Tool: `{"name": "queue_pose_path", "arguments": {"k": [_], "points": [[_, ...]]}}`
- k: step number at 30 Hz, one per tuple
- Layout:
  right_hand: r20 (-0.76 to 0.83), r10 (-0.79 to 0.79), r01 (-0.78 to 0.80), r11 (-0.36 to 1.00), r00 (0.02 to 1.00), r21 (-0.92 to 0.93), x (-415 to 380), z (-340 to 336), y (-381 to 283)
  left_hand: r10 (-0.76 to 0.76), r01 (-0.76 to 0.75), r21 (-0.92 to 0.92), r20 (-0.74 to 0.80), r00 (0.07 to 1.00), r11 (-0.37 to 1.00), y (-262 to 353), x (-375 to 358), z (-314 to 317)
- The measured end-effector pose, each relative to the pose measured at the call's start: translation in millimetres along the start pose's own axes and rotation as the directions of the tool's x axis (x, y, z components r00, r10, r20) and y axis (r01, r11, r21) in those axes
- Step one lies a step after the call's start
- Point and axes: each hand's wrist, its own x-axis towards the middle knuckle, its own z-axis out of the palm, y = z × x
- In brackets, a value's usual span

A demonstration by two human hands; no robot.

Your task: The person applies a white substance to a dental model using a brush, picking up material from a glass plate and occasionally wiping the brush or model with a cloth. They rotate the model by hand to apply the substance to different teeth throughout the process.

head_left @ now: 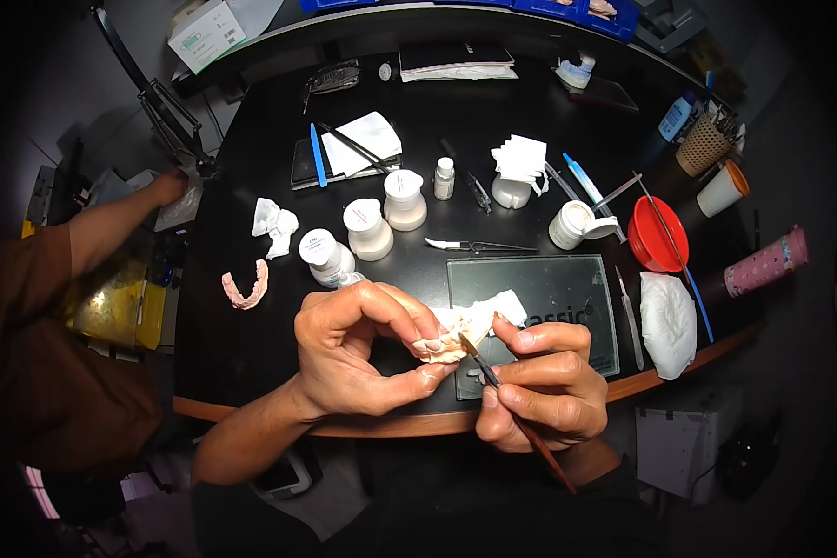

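My left hand (358, 349) pinches a pale dental model (440, 351) with teeth between thumb and fingers, above the near edge of the desk. In my right hand (558, 386) is a thin brush (541, 446) with a reddish-brown handle and dark ferrule, held like a pen. Its tip points up and left, right at the teeth of the model. Behind the model, a crumpled white tissue (504, 305) reaches up to my right fingertips. Below both hands lies a glass slab (572, 279) with lettering, partly hidden by them.
Lidded powder jars (370, 232) stand left of centre, near a pink dental arch (247, 286). Tweezers (482, 246) lie behind the slab. Rightward are an open jar (570, 223), a red bowl (658, 232) and a white pad (668, 325). A co-worker's arm (112, 228) shows at left.
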Motion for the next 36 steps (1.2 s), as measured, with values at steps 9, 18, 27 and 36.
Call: {"name": "queue_pose_path", "arguments": {"k": [9,18,27,36], "points": [[0.048,-0.027,0.030,0.998,0.998,-0.055,1,-1,0,0.002,-0.002,-0.013,-0.003,1.000,1.000,0,0,0],[0.025,-0.034,0.034,0.999,0.999,-0.022,-1,1,1,-0.016,0.016,-0.019,-0.012,1.000,1.000,1,0,1],[-0.166,0.007,-0.010,1.000,0.986,-0.018,6,0,6,-0.014,0.012,-0.108,-0.020,1.000,0.994,-5,4,-11],[0.052,0.425,-0.407,0.815,0.904,0.413,32,10,3,-0.142,0.152,-0.345,0.054,0.988,0.926,-2,6,-26]]}}
